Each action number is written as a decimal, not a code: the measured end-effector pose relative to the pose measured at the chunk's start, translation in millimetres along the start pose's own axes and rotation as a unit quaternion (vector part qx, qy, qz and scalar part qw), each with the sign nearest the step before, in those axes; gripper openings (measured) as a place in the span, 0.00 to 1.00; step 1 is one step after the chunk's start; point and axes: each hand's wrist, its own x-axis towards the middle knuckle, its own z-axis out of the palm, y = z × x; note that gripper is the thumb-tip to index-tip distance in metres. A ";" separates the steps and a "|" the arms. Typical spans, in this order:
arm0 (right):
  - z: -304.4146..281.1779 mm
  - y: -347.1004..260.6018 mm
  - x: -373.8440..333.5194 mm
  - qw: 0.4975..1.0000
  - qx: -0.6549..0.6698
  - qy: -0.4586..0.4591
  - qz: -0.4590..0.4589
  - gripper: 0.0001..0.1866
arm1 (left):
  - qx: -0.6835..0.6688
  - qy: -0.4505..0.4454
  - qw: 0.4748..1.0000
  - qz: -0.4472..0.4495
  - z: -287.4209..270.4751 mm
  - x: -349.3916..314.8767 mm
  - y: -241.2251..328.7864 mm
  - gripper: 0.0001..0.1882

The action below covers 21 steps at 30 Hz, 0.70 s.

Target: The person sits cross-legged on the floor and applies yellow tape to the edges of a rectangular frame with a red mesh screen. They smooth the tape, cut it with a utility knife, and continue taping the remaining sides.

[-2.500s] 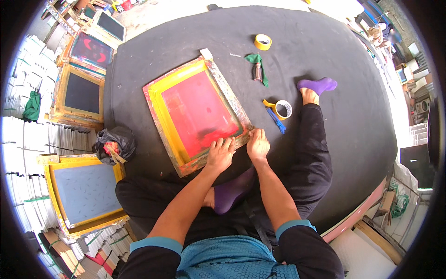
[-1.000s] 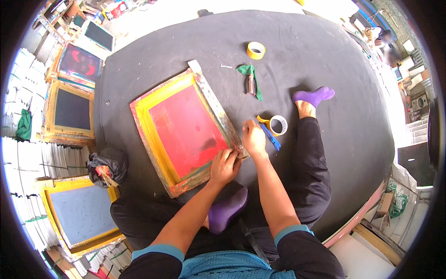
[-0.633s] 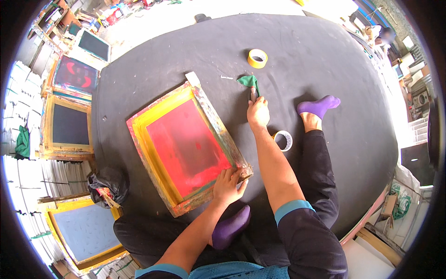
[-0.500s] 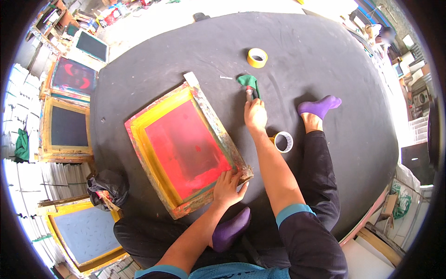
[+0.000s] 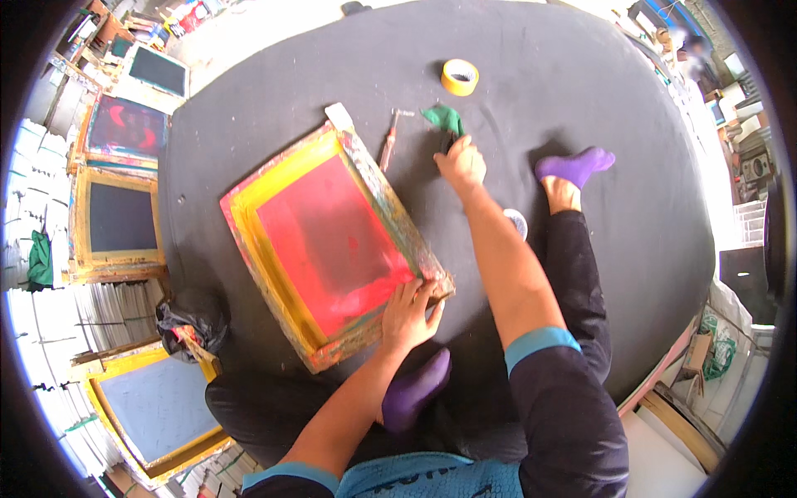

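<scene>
A screen printing frame (image 5: 332,249) with wooden rails and red-stained mesh lies tilted on the dark padded table (image 5: 581,290). My left hand (image 5: 407,319) grips its near right corner, fingers over the rail and thumb along the outer side. Beyond the frame to the right, my right hand (image 5: 462,163) is closed at the end of a green cloth (image 5: 444,118). Something dark beside those fingers is too hard to make out. A slim tool with a reddish-brown handle (image 5: 388,148) lies loose between the frame and the cloth.
A yellow tape roll (image 5: 460,77) stands beyond the cloth; another tape roll (image 5: 516,222) is partly behind my right forearm. My purple-socked foot (image 5: 577,168) rests to the right. More framed screens (image 5: 124,217) line the left, beside a black plastic bag (image 5: 193,325).
The reddish-brown-handled tool has left my right hand and now lies to its left. My right hand has shifted slightly right at the cloth. My left hand stays on the frame.
</scene>
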 end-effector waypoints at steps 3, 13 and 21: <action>-22.2 -12.3 4.4 0.994 0.040 -0.096 0.010 0.22 | 0.002 0.024 1.000 0.000 -0.5 -4.3 -4.7 0.24; -47.6 52.1 -72.7 0.747 0.572 -0.292 0.173 0.08 | -0.036 0.048 0.997 -0.056 4.8 -6.2 -1.8 0.16; -96.1 94.3 -247.6 0.692 0.625 -0.338 0.129 0.32 | -0.047 0.097 0.994 -0.035 8.1 -7.4 -7.1 0.07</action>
